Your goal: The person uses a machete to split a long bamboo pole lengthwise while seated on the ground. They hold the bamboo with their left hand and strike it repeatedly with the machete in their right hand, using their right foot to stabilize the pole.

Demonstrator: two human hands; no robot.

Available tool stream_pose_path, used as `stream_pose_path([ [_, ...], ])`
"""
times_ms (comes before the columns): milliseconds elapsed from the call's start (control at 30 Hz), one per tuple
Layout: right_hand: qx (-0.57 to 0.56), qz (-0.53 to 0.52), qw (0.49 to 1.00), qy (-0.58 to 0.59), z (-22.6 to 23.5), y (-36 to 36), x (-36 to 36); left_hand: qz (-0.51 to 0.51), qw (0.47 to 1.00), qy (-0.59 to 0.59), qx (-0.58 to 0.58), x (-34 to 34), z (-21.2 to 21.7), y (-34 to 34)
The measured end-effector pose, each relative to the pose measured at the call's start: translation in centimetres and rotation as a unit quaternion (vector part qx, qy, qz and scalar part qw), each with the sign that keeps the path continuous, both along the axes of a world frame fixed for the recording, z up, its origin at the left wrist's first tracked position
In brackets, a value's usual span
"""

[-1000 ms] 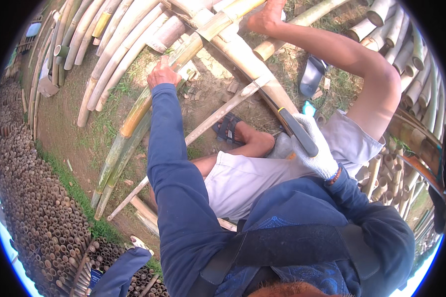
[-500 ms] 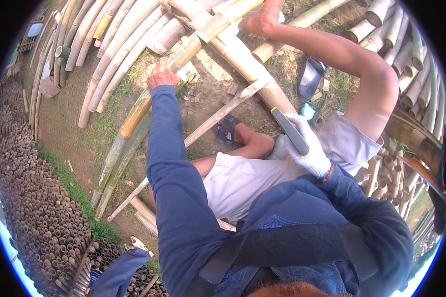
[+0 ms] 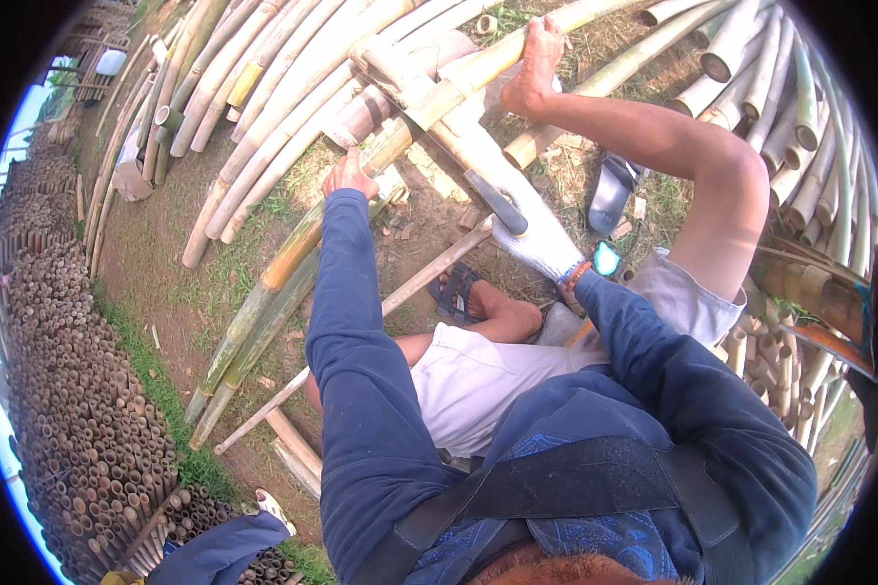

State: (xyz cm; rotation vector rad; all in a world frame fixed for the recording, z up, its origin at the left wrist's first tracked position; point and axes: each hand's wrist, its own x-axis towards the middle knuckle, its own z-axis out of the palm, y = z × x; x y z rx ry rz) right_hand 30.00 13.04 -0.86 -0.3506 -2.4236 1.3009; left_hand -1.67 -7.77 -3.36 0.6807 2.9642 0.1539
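My bare left hand (image 3: 349,175) is closed over a long bamboo pole (image 3: 291,252) that slants from lower left to upper right. In my right hand (image 3: 538,236), which wears a white glove, is the dark grey handle of a handsaw (image 3: 496,202). Its long dark blade reaches up and left, lying across the bamboo pole beyond my left hand; whether the teeth are in the cut cannot be made out. My bare foot (image 3: 535,73) presses on the same pole farther right. A thicker bamboo piece (image 3: 458,136) runs beneath it, crosswise.
Bamboo poles (image 3: 293,107) lie in rows at upper left, with more poles (image 3: 780,107) at upper right. A thin stick (image 3: 429,273) slants before my sandalled foot (image 3: 468,292). A loose sandal (image 3: 612,190) lies at right. Stacked bamboo (image 3: 88,390) fills the left; another person's leg (image 3: 219,548) shows below.
My right hand has moved forward and left with the saw, away from my lap. My left hand stays on the pole. The whole view has shifted slightly.
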Motion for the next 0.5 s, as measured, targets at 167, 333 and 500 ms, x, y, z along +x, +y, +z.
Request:
stream_pose_path([
  [167, -0.043, -0.002, 0.999, 0.001, 1.3, -1.4, 0.9, -0.047, 0.996, -0.077, -0.023, -1.4, 1.3, 4.8],
  [333, -0.053, 0.016, 0.998, -0.026, 3.5, -1.4, 1.2, -0.055, 0.992, -0.115, -0.022, -3.1, -0.2, 6.9],
  [500, -0.107, 0.002, 0.992, -0.063, 5.0, -2.1, 9.5, -0.055, 0.994, -0.092, -0.030, 1.2, 3.1, 7.4],
])
